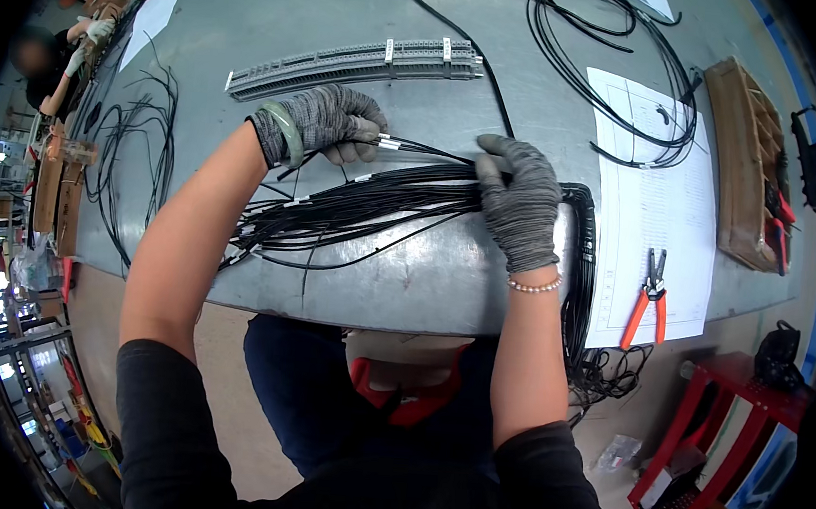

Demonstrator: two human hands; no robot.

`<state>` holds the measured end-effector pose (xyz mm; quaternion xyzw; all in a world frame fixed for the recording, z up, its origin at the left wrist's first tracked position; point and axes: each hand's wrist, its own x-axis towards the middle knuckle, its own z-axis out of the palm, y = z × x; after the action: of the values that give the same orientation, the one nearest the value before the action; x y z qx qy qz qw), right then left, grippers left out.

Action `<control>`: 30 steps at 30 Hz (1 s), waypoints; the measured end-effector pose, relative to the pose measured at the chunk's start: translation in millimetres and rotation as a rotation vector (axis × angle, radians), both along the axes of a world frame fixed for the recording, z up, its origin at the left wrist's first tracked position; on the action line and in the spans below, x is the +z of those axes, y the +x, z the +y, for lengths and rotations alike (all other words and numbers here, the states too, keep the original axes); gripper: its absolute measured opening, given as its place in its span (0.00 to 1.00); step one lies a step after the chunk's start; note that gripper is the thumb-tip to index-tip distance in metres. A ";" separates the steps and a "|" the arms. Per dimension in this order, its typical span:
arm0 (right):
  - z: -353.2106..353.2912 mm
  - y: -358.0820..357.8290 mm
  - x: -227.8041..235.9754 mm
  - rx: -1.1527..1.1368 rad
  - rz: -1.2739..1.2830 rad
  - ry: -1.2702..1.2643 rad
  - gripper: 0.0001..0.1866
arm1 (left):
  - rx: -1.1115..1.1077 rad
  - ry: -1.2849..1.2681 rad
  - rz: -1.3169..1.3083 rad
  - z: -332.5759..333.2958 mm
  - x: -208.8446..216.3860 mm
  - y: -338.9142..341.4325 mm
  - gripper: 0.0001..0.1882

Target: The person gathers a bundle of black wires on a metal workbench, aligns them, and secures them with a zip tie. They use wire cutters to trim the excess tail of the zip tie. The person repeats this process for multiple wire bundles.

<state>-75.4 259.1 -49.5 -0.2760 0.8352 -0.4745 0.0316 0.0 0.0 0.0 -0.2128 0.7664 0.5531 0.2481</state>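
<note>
Several thin black wires with white marker sleeves (389,143) are pinched in the fingers of my left hand (327,126), which wears a grey knit glove and a green bangle at the wrist. Those wires run right to my gloved right hand (517,205), whose fingers curl round them at the upper edge of a thick bundle of black wires (364,199). Marker sleeves also show along the bundle, whose ends fan out at the left. Beyond my right hand the bundle bends toward me and hangs over the table's front edge. My right palm and some fingertips are hidden.
Grey terminal strips (355,66) lie beyond my hands. Loose black cable coils (621,42) rest far right and more wires (132,141) at left. Red-handled wire strippers (649,304) lie on a printed sheet (657,215), beside a wooden compartment box (745,169). Another person works far left.
</note>
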 end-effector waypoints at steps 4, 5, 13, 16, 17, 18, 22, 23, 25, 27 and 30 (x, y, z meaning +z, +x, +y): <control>-24.4 12.1 -10.7 0.131 0.217 0.051 0.11 | 0.026 0.061 -0.039 7.4 12.5 -0.4 0.14; -30.9 16.6 -10.1 0.155 0.227 0.059 0.12 | 0.034 0.085 -0.051 6.8 13.2 0.7 0.14; -44.6 27.5 -7.9 0.188 -0.032 -0.167 0.10 | 0.013 0.063 -0.005 21.3 22.7 9.6 0.17; -45.5 29.6 -5.1 0.181 -0.171 -0.295 0.10 | -0.051 -0.097 -0.015 21.5 28.5 10.1 0.19; -45.7 29.9 -3.5 0.189 -0.187 -0.278 0.10 | -0.069 -0.149 -0.010 21.9 30.9 10.6 0.20; -45.1 29.2 -2.4 0.195 -0.201 -0.260 0.10 | -0.081 -0.140 -0.004 21.3 32.6 10.7 0.22; -45.6 27.2 -9.2 0.226 -0.081 -0.269 0.09 | -0.085 -0.138 -0.017 22.7 34.2 5.9 0.19; -44.9 27.1 -10.8 0.218 -0.077 -0.249 0.09 | -0.077 -0.120 -0.002 22.8 34.2 6.5 0.18; -45.4 27.7 -9.8 0.208 -0.067 -0.212 0.09 | -0.057 -0.095 0.008 20.8 34.1 7.9 0.15; -45.1 27.6 -9.0 0.216 -0.066 -0.206 0.09 | -0.039 -0.080 0.002 18.5 34.0 7.5 0.12; -43.8 26.0 -8.1 0.231 -0.065 -0.199 0.09 | -0.001 -0.138 -0.023 24.2 36.9 4.8 0.10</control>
<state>-49.4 215.3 -57.6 -0.3568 0.7452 -0.5568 0.0854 4.8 24.2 36.9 -0.2353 0.7998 0.4964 0.2418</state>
